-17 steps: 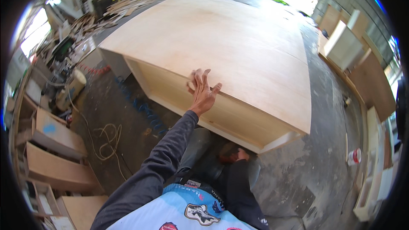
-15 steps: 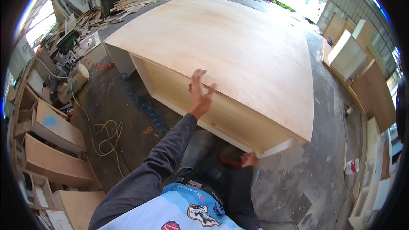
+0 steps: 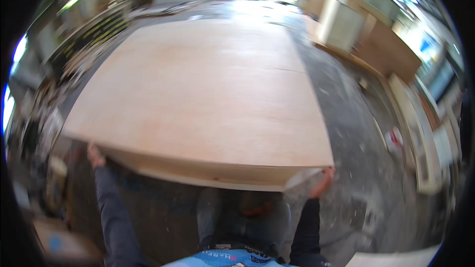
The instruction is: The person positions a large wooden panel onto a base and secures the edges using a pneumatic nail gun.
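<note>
A large, low wooden cabinet (image 3: 198,89) with a broad pale plywood top lies before me, its open hollow side facing me. My left hand (image 3: 95,155) is at the left part of its near edge, fingers up against the panel and closed on the rim; motion blurs them. My right hand (image 3: 324,182) grips the near right corner, the fingers closed around it. Both arms are spread wide. The undersides of the hands' holds are hidden from me.
Offcuts and boards (image 3: 74,64) are heaped at the far left. Along the right wall stand wooden panels (image 3: 383,47) and a long pale frame (image 3: 415,143). A white and red bucket (image 3: 394,139) sits on the grey floor (image 3: 356,168). Part of a wooden piece (image 3: 64,242) shows at lower left.
My left hand has gone from the middle of the near edge out to its left. My right hand has risen to the top right corner. The view has turned, squaring the cabinet to me.
</note>
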Demonstrator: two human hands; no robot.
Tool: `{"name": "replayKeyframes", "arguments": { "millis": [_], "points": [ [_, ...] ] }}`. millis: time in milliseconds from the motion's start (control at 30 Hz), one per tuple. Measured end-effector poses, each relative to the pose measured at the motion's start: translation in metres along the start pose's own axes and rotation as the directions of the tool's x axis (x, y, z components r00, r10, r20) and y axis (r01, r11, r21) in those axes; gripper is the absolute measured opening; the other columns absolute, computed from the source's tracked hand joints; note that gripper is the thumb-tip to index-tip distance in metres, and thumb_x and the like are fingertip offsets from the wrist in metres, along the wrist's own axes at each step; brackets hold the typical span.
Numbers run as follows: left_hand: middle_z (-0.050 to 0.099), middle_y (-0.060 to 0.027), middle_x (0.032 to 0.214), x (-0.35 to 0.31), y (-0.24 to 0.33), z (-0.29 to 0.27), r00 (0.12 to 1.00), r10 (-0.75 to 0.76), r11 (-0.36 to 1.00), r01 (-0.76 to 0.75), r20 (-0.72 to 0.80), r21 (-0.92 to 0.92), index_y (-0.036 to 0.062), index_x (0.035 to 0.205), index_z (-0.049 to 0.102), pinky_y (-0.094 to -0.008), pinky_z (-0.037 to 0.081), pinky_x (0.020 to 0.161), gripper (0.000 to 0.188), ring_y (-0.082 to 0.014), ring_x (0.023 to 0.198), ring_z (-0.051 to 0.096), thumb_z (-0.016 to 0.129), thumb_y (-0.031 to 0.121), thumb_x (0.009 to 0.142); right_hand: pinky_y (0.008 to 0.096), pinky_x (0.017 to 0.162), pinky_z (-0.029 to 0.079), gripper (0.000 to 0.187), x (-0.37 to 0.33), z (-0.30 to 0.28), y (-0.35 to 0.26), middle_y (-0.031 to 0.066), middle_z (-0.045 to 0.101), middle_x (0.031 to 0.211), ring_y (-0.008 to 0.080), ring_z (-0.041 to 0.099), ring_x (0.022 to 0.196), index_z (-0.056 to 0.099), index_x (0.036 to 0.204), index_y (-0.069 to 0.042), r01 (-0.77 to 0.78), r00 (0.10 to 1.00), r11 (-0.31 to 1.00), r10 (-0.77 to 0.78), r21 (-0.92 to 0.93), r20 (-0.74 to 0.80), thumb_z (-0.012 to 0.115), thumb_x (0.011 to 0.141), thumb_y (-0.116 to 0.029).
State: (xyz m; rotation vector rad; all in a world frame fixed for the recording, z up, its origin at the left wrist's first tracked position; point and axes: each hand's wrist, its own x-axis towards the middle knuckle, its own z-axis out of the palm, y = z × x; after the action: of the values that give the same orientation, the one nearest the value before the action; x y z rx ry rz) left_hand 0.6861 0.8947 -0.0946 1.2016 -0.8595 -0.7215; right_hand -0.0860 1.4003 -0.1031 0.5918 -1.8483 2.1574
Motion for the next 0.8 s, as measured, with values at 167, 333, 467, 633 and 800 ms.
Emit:
{"name": "replayKeyframes", "arguments": {
  "millis": [167,333,467,633,800],
  "points": [
    [0.056,-0.0186,0.142,0.051,0.012,-0.059,0.979,-0.107,0.986,0.082,0.174,0.142,-0.0012,0.149,0.047,-0.0443,0.043,0.111,0.066,-0.0312,0.126,0.057,0.044,0.047,0.103,0.0346,0.113,0.034,0.057,-0.011,0.046,-0.007,0.0162,0.055,0.134,0.0251,0.049,0.130,0.046,0.142,0.007,-0.172,0.984,0.927,0.174,0.332,0.024,0.056,0.096,-0.025],
    [0.067,-0.0170,0.124,0.110,0.016,-0.060,0.955,-0.252,0.962,0.230,0.154,0.143,-0.0033,0.135,0.058,-0.0455,0.054,0.097,0.055,-0.0317,0.109,0.067,0.045,0.041,0.105,0.0389,0.109,0.040,0.061,-0.011,0.069,-0.057,0.0172,0.061,0.133,0.0276,0.057,0.125,0.054,0.135,0.002,0.023,0.986,0.822,0.075,0.569,-0.148,0.051,0.096,-0.045],
    [0.067,-0.0171,0.124,0.103,0.019,-0.041,0.957,-0.239,0.948,0.193,0.166,0.253,-0.0033,0.134,0.058,-0.0454,0.054,0.096,0.054,-0.0317,0.108,0.068,0.044,0.041,0.105,0.0422,0.103,0.049,0.067,-0.006,0.090,-0.069,0.0223,0.064,0.128,0.0285,0.062,0.120,0.058,0.129,0.001,0.123,0.930,0.853,0.080,0.508,-0.360,0.036,0.104,-0.057],
    [0.067,-0.0173,0.124,0.086,0.030,-0.024,0.962,-0.231,0.926,0.171,0.147,0.338,-0.0034,0.134,0.058,-0.0452,0.054,0.095,0.054,-0.0316,0.107,0.068,0.044,0.040,0.105,0.0444,0.096,0.053,0.072,-0.001,0.112,-0.056,0.0245,0.070,0.115,0.0310,0.067,0.107,0.067,0.105,-0.001,0.241,0.867,0.784,0.091,0.572,-0.489,0.031,0.105,-0.063],
    [0.067,-0.0174,0.123,0.072,0.043,-0.012,0.966,-0.223,0.907,0.155,0.133,0.391,-0.0034,0.133,0.058,-0.0451,0.055,0.095,0.053,-0.0315,0.106,0.068,0.044,0.039,0.105,0.0435,0.091,0.055,0.078,0.007,0.112,-0.066,0.0239,0.072,0.096,0.0327,0.070,0.095,0.068,0.086,0.000,0.174,0.816,0.820,0.190,0.545,-0.546,0.028,0.105,-0.064]
  ]
}}
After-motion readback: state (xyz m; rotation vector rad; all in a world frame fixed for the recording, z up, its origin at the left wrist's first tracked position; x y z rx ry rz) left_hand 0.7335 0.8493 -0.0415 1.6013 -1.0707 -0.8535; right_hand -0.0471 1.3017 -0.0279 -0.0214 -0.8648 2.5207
